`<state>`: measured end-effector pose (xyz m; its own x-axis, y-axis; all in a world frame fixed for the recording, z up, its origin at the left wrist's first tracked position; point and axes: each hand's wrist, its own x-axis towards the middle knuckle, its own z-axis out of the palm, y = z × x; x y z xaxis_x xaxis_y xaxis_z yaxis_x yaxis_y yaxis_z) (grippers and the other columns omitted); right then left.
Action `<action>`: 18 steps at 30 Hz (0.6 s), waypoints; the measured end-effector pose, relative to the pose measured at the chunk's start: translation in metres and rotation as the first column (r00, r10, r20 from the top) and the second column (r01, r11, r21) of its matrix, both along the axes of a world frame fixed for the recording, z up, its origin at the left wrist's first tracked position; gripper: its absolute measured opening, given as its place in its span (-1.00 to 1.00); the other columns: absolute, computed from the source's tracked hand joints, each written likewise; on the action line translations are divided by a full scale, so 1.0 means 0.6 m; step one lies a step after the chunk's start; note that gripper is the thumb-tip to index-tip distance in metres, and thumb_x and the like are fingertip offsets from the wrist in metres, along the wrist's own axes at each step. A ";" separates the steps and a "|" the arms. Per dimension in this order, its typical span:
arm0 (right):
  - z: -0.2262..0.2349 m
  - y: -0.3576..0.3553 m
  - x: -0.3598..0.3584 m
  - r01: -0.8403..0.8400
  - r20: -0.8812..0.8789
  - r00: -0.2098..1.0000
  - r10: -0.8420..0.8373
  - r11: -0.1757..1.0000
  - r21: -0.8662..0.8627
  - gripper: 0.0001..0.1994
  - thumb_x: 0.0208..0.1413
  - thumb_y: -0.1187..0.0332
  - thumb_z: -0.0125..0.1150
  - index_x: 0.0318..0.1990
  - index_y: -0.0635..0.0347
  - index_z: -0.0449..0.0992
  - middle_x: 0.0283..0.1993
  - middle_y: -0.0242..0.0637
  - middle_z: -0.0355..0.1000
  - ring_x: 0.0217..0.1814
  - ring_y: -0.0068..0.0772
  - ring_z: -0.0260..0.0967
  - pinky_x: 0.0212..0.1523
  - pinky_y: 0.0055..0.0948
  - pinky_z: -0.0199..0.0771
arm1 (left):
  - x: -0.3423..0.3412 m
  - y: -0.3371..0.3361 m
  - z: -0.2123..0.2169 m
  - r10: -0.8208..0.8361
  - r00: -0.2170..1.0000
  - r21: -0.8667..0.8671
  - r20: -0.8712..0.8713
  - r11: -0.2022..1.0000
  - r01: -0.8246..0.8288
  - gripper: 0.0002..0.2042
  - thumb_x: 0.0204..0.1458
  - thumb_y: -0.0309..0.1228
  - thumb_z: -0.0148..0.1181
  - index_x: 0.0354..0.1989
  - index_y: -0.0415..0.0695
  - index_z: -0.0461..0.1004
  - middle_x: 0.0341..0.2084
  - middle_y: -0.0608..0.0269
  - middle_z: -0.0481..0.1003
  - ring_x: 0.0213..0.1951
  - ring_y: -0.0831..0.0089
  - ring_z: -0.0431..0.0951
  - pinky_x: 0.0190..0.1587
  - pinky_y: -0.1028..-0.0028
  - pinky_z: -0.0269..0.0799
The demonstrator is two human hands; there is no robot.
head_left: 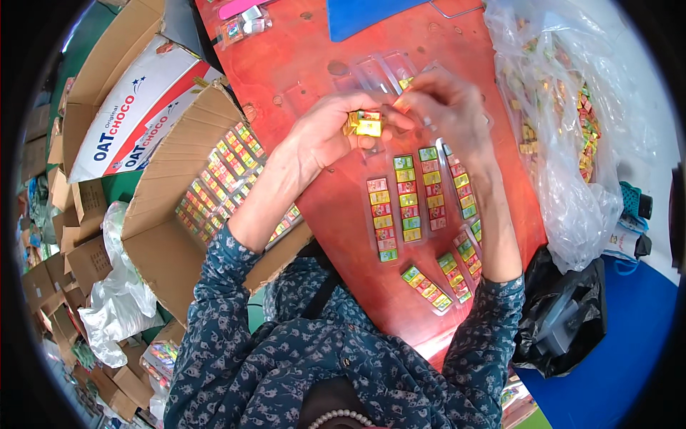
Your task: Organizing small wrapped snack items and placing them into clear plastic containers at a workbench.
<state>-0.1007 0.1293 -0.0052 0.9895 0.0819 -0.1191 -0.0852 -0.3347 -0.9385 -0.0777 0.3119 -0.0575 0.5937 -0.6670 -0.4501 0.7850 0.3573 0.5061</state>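
In the palm and curled fingers of my left hand (327,127) lie several small yellow wrapped pieces (368,128), like sweets or gum. My right hand (454,107), a little smeared by motion, pinches one small orange-yellow piece (402,104) beside them. Beyond both hands are transparent plastic trays (373,74); one of them has a yellow piece at its near end. Nearer to me on the red table (325,189), narrow trays (407,199) stand in rows, filled with red, yellow and green pieces. My right forearm partly covers the rightmost ones.
On the left, an open cardboard box (168,247) contains many filled trays. A large transparent bag (572,207) of loose pieces lies at the right, above a black plastic bag (572,343). A blue sheet (364,18) and a small packet (243,27) are at the far edge.
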 end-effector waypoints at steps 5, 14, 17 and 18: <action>-0.034 -0.034 0.002 0.346 0.298 0.917 -0.265 0.901 -0.263 -0.92 -0.12 0.51 0.20 -0.45 0.36 0.51 -0.61 -0.20 0.45 -0.60 -0.46 0.40 -0.53 -0.46 0.36 | 0.023 -0.014 0.009 0.051 0.989 0.024 0.140 0.998 -0.055 -0.69 0.06 -0.41 -0.10 -0.07 -0.34 0.35 -0.21 -0.12 0.47 -0.42 0.41 0.52 -0.53 0.66 0.39; -0.075 -0.005 0.000 0.390 0.464 0.874 -0.143 0.776 -0.496 -0.92 -0.14 0.49 0.21 -0.46 0.29 0.48 -0.49 -0.03 0.42 -0.40 0.03 0.39 -0.38 -0.20 0.35 | 0.065 -0.049 0.014 0.142 0.956 0.153 0.256 0.971 -0.185 -0.72 0.11 -0.44 -0.17 -0.15 -0.40 0.36 -0.23 -0.18 0.47 -0.38 0.29 0.51 -0.45 0.60 0.45; -0.084 -0.011 -0.002 0.384 0.508 0.858 -0.070 0.746 -0.544 -0.93 -0.14 0.50 0.19 -0.45 0.28 0.48 -0.46 -0.02 0.41 -0.39 0.03 0.38 -0.37 -0.19 0.35 | 0.073 -0.049 0.000 0.152 0.975 0.052 0.161 0.985 -0.163 -0.70 0.14 -0.42 -0.18 -0.13 -0.44 0.34 -0.20 -0.23 0.44 -0.30 0.20 0.52 -0.33 0.50 0.53; -0.084 -0.012 -0.002 0.384 0.493 0.865 -0.094 0.758 -0.528 -0.93 -0.13 0.49 0.20 -0.45 0.29 0.48 -0.48 -0.03 0.40 -0.41 0.00 0.38 -0.39 -0.21 0.34 | 0.074 -0.048 -0.004 0.153 0.975 0.052 0.162 0.985 -0.163 -0.70 0.14 -0.42 -0.18 -0.13 -0.44 0.34 -0.20 -0.23 0.44 -0.30 0.20 0.52 -0.33 0.50 0.53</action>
